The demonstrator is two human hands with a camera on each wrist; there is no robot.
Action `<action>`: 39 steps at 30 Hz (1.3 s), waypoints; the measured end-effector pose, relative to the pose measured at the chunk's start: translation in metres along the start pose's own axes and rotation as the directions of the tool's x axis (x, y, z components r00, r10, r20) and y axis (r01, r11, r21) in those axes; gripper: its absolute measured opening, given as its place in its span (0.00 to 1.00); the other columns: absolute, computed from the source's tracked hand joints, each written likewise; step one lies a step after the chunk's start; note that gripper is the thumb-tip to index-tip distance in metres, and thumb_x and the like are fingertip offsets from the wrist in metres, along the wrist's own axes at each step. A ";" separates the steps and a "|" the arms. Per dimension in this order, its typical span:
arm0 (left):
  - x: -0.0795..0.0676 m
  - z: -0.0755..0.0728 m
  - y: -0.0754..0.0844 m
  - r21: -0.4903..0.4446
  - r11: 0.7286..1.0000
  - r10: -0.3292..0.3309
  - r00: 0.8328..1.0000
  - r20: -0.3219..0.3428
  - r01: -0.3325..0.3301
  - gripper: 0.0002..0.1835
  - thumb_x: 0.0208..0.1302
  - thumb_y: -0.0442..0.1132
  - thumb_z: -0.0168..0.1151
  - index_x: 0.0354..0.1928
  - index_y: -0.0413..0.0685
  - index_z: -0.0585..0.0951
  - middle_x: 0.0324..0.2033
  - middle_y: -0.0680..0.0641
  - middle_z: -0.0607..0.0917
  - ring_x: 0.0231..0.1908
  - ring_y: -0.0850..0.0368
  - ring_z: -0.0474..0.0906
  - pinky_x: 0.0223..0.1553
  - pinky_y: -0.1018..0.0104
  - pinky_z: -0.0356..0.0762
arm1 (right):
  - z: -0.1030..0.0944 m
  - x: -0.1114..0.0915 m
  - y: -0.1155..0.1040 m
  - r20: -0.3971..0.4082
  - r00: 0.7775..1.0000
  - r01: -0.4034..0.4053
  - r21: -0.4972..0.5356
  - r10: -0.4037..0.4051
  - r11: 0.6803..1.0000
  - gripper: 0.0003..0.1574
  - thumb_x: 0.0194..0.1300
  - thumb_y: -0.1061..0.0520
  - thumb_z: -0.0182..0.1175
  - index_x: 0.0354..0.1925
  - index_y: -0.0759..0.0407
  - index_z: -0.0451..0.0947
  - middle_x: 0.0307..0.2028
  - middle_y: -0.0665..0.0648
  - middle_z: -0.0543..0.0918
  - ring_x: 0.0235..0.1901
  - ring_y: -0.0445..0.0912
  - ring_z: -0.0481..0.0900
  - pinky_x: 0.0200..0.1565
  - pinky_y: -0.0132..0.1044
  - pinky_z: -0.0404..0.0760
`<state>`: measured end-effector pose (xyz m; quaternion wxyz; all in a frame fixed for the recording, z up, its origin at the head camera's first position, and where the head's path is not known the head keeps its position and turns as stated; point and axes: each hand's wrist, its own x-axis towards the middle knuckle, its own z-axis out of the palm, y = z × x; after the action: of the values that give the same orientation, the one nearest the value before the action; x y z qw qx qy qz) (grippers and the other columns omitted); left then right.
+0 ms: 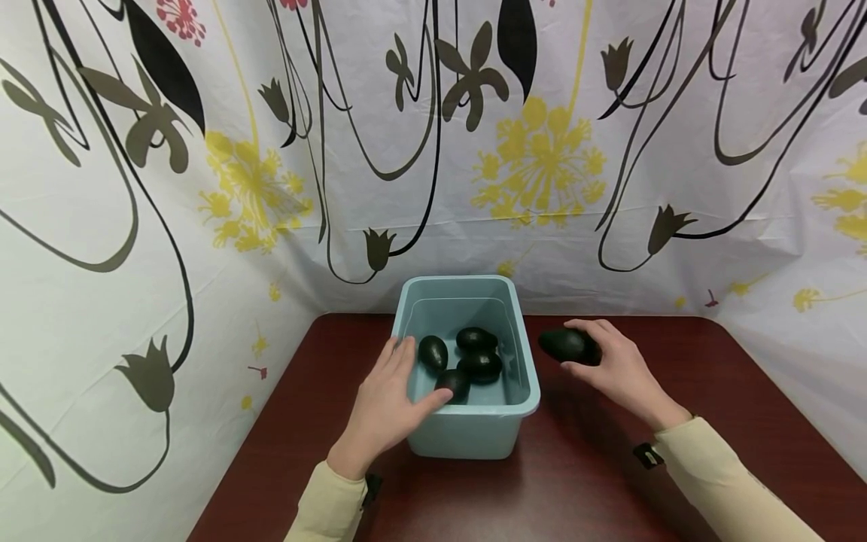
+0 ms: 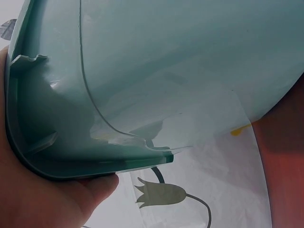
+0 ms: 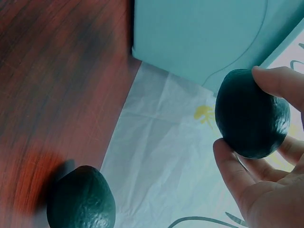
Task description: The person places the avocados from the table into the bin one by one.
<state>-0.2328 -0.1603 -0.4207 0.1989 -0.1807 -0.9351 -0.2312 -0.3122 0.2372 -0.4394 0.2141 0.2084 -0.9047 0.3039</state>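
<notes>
A light blue plastic bin (image 1: 470, 434) stands on the table with several dark green avocados (image 1: 481, 366) lying inside. My left hand (image 1: 386, 403) rests on the bin's near left corner, its fingers straight along the left rim and its thumb over the near rim. In the left wrist view, that hand lies against the rim (image 2: 71, 176) at the corner. Right of the bin, my right hand (image 1: 623, 369) holds another avocado (image 1: 567, 345) between thumb and fingers, raised above the table. The right wrist view also has a loose avocado (image 3: 81, 202) on the tabletop.
The dark red-brown table (image 1: 433, 504) bears all of this. A white cloth (image 1: 433, 196) with printed flowers hangs behind the table and along its sides. The bin's right wall rises between the held avocado and those inside.
</notes>
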 end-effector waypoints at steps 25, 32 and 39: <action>0.000 -0.001 0.001 0.007 1.000 0.012 1.000 -0.012 -0.012 0.56 0.60 0.79 0.50 0.77 0.43 0.62 0.75 0.45 0.63 0.76 0.45 0.52 0.64 0.42 0.67 | -0.009 -0.001 -0.026 -0.028 1.000 -0.004 0.038 0.005 0.999 0.41 0.55 0.41 0.76 0.66 0.36 0.73 0.54 0.43 0.76 0.43 0.41 0.75 0.39 0.41 0.78; 0.000 0.000 0.001 0.005 1.000 0.009 1.000 -0.009 -0.009 0.56 0.60 0.79 0.50 0.77 0.42 0.61 0.75 0.45 0.62 0.76 0.45 0.51 0.64 0.42 0.66 | -0.009 -0.003 -0.032 -0.024 1.000 -0.011 0.056 0.013 0.998 0.41 0.56 0.40 0.75 0.66 0.33 0.72 0.54 0.43 0.76 0.42 0.41 0.75 0.39 0.40 0.78; 0.000 0.000 0.000 0.005 1.000 0.006 1.000 -0.008 -0.006 0.56 0.60 0.80 0.50 0.77 0.42 0.61 0.75 0.45 0.62 0.76 0.46 0.50 0.65 0.43 0.66 | -0.009 -0.002 -0.036 -0.042 0.999 -0.003 0.070 0.006 0.998 0.41 0.55 0.41 0.76 0.65 0.30 0.72 0.54 0.41 0.76 0.44 0.39 0.75 0.39 0.34 0.78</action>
<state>-0.2326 -0.1599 -0.4208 0.2038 -0.1820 -0.9343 -0.2291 -0.2902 0.2167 -0.4171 0.2251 0.2073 -0.8892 0.3401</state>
